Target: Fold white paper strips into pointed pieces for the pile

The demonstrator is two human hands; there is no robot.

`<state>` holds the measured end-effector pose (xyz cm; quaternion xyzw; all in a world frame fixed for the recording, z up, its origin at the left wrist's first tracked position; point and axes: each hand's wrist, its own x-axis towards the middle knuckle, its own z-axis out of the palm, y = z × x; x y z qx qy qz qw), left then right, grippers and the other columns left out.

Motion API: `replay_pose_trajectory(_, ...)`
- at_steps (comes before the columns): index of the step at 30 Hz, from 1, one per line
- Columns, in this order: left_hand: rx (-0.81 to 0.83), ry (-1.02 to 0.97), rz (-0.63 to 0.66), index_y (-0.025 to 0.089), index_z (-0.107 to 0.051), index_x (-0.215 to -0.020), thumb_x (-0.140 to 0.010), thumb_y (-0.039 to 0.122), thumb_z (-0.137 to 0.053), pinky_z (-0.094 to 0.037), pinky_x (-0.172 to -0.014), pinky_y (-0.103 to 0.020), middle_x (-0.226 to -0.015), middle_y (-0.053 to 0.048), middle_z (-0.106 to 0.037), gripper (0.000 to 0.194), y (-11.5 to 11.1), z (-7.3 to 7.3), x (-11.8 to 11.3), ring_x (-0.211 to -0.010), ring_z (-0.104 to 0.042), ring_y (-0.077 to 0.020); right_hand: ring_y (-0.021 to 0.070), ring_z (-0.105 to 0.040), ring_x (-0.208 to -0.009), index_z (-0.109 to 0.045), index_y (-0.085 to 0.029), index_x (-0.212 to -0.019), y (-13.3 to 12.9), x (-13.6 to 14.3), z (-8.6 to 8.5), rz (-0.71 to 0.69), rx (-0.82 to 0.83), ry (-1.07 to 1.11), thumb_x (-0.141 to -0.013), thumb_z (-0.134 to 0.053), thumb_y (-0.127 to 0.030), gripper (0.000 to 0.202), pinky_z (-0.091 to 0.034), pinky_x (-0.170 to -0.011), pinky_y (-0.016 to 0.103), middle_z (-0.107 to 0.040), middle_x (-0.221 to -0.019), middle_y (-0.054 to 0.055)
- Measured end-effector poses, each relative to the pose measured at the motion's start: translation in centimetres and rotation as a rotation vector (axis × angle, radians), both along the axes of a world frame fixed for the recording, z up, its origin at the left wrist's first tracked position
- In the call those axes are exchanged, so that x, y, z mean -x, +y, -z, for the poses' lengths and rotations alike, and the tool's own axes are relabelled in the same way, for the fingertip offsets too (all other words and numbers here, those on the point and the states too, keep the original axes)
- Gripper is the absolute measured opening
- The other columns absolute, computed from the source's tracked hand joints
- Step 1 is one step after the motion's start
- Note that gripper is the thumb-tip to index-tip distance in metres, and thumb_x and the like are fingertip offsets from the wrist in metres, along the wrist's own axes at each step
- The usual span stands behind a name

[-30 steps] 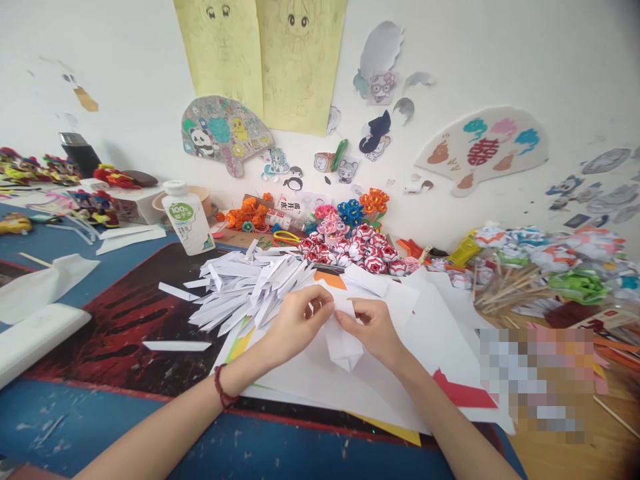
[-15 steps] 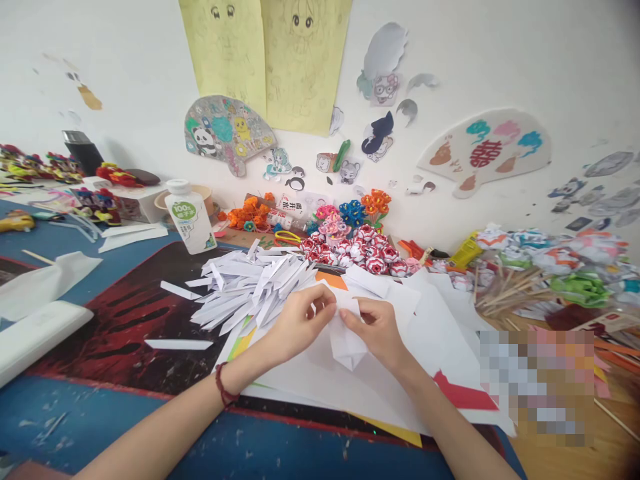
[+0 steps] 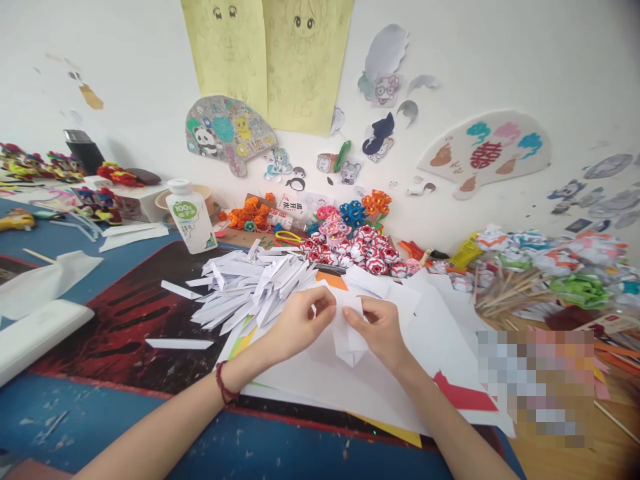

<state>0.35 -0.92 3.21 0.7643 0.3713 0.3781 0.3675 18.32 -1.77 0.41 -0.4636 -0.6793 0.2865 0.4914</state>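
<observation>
Between my two hands is a folded piece of white paper (image 3: 350, 343), its pointed lower end hanging over the white sheets (image 3: 295, 380). My right hand (image 3: 380, 323) pinches it from the right, thumb across its front. At its upper left edge, my left hand (image 3: 307, 320) has thumb and fingertips pressed together on the paper. A dark red cord bracelet (image 3: 225, 383) circles the left wrist. Just beyond my left hand lies a heap of folded white paper strips (image 3: 250, 283). One loose strip (image 3: 179, 344) rests on the dark red and black mat (image 3: 115, 333).
A white bottle (image 3: 191, 217) stands behind the mat. Red-and-white paper flowers (image 3: 365, 250) line the wall side. Thin wooden sticks (image 3: 517, 290) and more crumpled flowers (image 3: 580, 247) sit at right. A long white device (image 3: 40, 340) lies at left, on the blue table (image 3: 100, 427).
The folded paper and my right hand have shifted very slightly to the right. My left hand stays almost where it was.
</observation>
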Motion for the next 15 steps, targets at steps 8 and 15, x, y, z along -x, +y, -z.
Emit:
replay_pose_trajectory(8, 0.013, -0.015, -0.012, 0.016, -0.056, -0.073, -0.083, 0.019, -0.049, -0.037, -0.056, -0.022, -0.068, 0.001, -0.057, 0.013, -0.2, 0.0, -0.1, -0.064, -0.051, -0.011, 0.0108, -0.04, -0.053, -0.057, -0.014, -0.057, 0.3, -0.7, -0.7, 0.041, 0.026, 0.111, -0.079, -0.063, -0.034, 0.031, -0.032, -0.047, 0.023, -0.048, -0.057, -0.001)
replay_pose_trajectory(15, 0.013, -0.039, -0.082, 0.017, -0.061, -0.078, -0.084, 0.024, -0.05, -0.038, -0.057, -0.022, -0.074, 0.0, -0.063, 0.014, 0.2, 0.3, -0.1, -0.064, -0.053, -0.0114, 0.0116, -0.045, -0.052, -0.064, -0.013, -0.065, 1.0, -1.5, -0.7, -0.077, 0.26, 0.138, -0.075, -0.066, -0.043, 0.031, -0.035, -0.047, 0.023, -0.055, -0.059, 0.001)
